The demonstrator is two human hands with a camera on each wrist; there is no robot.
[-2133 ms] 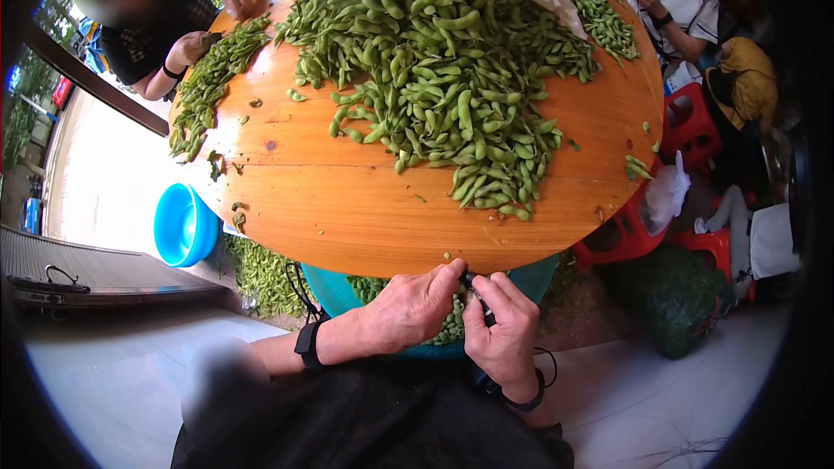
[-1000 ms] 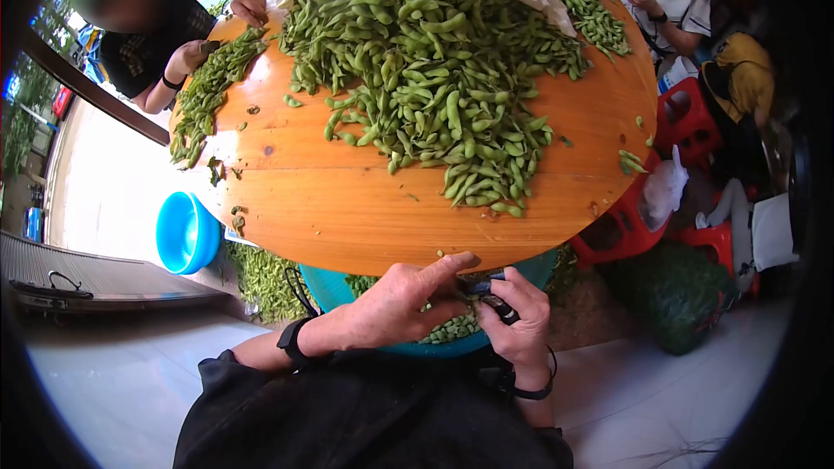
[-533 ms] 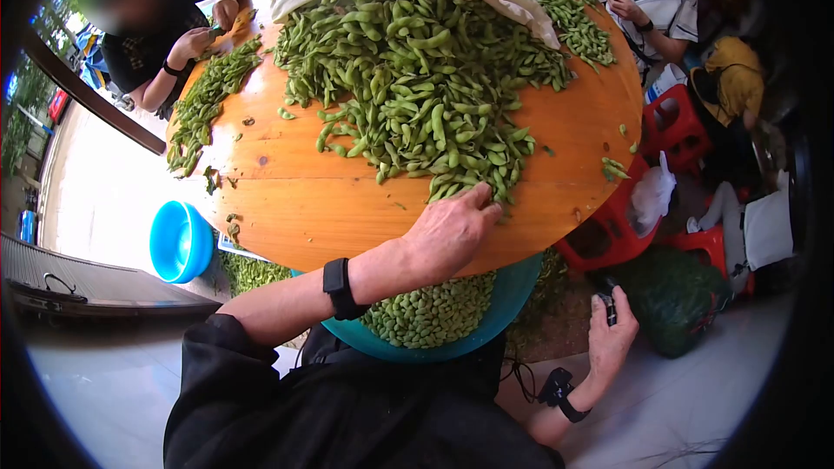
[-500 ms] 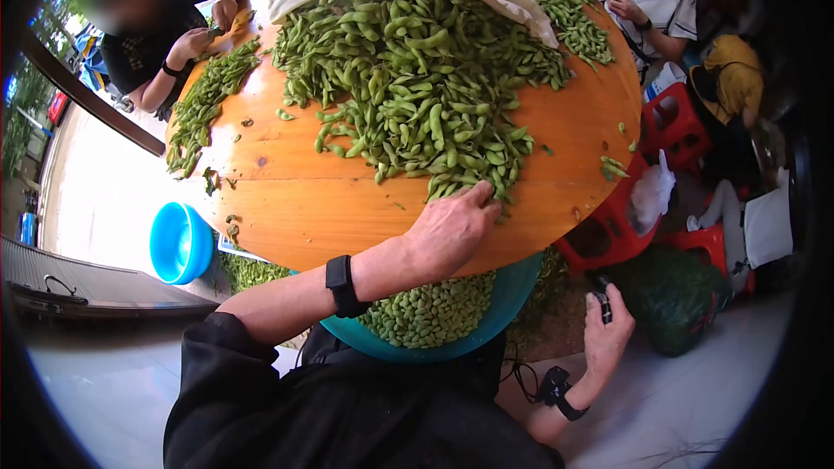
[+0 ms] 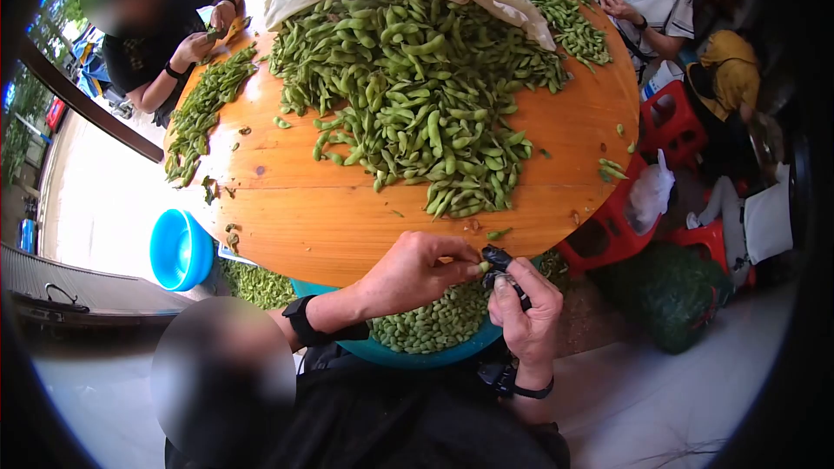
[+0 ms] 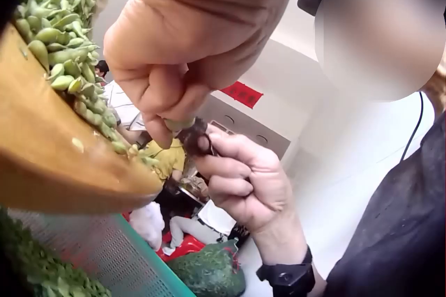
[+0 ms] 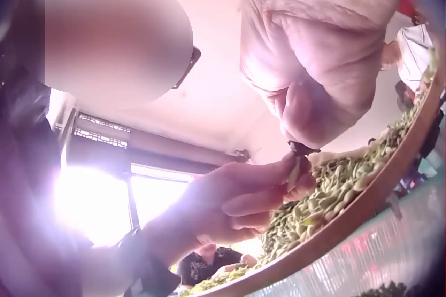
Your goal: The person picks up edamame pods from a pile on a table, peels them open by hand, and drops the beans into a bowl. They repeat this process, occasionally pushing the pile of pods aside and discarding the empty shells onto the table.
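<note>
1. We see the left hand (image 5: 408, 274) pinching a green pod (image 5: 484, 267) at its fingertips; the thumb and index finger cover most of it.
2. We see the right hand (image 5: 528, 313) curled round a small black tool (image 5: 497, 256), which pokes out past its index finger and thumb. Its exact shape is hard to make out.
3. The relation that counts, we judge, is pod to tool: the pod's free end lies on the right-hand side of the left fingertips, right up against the tool's tip or nearly so. We cannot be sure that they touch.
4. From the right wrist, we see the pod's long axis rising at a slant out of the left fingers toward the tool. In the head view too little shows to confirm it.
5. The left fingers are nearer, being on the pod itself; the right ones are just beside it.
6. Below both sets of fingers, we have the beans (image 5: 434, 321) in the bowl (image 5: 382, 354).
7. Beyond the fingertips, we have a stray pod (image 5: 498, 234) on the table (image 5: 287, 234), just past the tool, and the heap (image 5: 417, 104) farther off.
</note>
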